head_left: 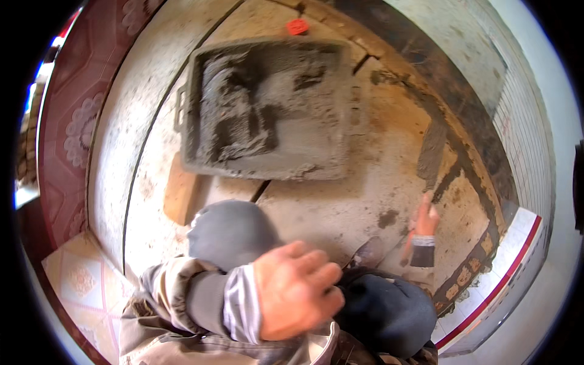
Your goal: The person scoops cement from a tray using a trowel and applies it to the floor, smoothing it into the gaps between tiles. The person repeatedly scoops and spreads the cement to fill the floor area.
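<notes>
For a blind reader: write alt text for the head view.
The person's right hand holds a mortar-coated trowel over a dusty concrete floor, while the left hand rests near a bent knee. A grey mortar tray lies ahead.

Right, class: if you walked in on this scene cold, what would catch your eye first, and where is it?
First, the big square mortar tray, smeared with grey mortar, lying on the concrete floor at upper centre. Next, the left hand, large and close to the camera at lower centre, resting over the person's dark-clad knees. Then, at right, the right hand holds a mortar-laden trowel against the dark joint beside the tiled wall.
</notes>
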The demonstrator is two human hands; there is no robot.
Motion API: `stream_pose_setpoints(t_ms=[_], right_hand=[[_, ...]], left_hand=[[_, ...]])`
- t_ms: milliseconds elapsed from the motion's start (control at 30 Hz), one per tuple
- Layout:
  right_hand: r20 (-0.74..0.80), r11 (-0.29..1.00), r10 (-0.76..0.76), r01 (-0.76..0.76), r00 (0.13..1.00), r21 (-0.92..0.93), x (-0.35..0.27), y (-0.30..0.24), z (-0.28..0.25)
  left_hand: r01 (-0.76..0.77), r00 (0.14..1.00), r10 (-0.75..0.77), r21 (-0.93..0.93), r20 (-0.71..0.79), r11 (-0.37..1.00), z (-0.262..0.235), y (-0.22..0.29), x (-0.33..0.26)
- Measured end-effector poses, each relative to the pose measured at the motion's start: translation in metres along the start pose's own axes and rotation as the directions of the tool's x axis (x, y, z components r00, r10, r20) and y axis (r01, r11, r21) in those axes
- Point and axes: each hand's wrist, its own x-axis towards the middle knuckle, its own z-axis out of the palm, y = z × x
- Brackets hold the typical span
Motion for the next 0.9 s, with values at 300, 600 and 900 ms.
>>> stream_pose_setpoints(t_ms=[300,600,900], right_hand=[[0.791,-0.153,-0.561,0.909,0.243,-0.388,-0.057,-0.197,0.178],[0.974,-0.431,-0.194,0.881,0.120,-0.194,-0.089,-0.160,0.229],[0.962,-0.192,-0.232,0.963,0.142,-0.188,-0.106,-0.135,0.281]], left_hand=[[-0.106,0.950,0.046,-0.180,-0.308,0.978,-0.013,0.001,-0.057],[-0.099,0.794,-0.141,-0.354,-0.592,0.930,-0.027,0.016,-0.133],[-0.245,0.715,-0.053,-0.320,-0.697,0.915,-0.025,0.016,-0.145]])
